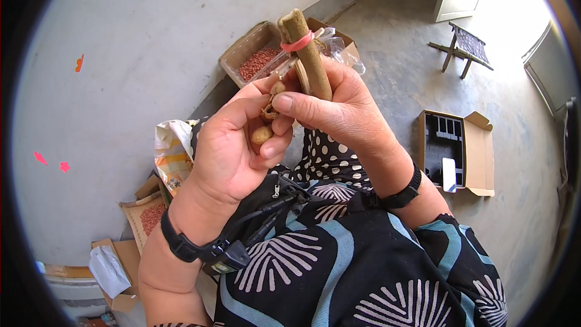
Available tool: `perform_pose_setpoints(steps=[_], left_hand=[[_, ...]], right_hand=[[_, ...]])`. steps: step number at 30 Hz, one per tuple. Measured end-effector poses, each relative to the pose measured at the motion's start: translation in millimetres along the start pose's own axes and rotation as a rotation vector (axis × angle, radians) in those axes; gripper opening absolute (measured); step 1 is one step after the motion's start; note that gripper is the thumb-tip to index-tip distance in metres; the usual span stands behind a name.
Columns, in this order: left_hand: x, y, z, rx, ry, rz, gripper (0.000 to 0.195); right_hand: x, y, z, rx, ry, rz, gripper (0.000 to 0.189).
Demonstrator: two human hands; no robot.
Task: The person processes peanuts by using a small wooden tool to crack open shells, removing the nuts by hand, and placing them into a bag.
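My left hand (227, 154) is palm up in front of me, its fingers curled around several peanuts. One whole peanut in its shell (262, 135) rests against the lower fingers, and a cracked peanut shell (269, 112) shows above it. Another peanut (278, 87) is pinched near the fingertips, beside my right thumb. My right hand (349, 113) grips a wooden pincer-like tool of split sticks (314, 66), held upright at a tilt. A red band (297, 42) binds the sticks near their top. The tool's lower end is hidden by my right hand.
Beyond my hands stands a bin (230, 61) holding red-skinned peanut kernels, beside clear plastic bags (338, 50). More kernels (152, 219) lie at lower left, near a cardboard box (125, 254). On the right are an open box (479, 154), a phone (449, 175) and a folding stool (470, 47).
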State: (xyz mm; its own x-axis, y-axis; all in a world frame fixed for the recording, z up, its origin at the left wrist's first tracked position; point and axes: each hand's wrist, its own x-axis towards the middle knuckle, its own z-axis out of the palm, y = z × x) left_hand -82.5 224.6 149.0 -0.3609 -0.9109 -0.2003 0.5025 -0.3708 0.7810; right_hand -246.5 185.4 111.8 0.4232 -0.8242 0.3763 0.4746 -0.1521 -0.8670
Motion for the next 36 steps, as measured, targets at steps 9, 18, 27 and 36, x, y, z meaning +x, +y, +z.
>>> perform_pose_setpoints(steps=[9,18,27,36], left_hand=[[-1.5,-1.7,-2.4,0.098,0.065,0.047,0.027],[14.8,8.4,-30.3,0.100,0.070,0.050,0.022],[64.5,28.8,-90.6,-0.015,0.107,0.028,0.031],[104.2,47.6,-140.4,-0.053,0.236,0.020,0.033]], right_hand=[[5.8,6.8,7.3,-0.002,0.102,0.038,0.018],[25.4,37.0,-5.3,0.097,0.213,0.143,0.022],[89.8,83.9,-27.6,0.094,0.288,0.253,0.023],[184.1,159.8,-56.0,-0.295,0.258,0.115,0.022]])
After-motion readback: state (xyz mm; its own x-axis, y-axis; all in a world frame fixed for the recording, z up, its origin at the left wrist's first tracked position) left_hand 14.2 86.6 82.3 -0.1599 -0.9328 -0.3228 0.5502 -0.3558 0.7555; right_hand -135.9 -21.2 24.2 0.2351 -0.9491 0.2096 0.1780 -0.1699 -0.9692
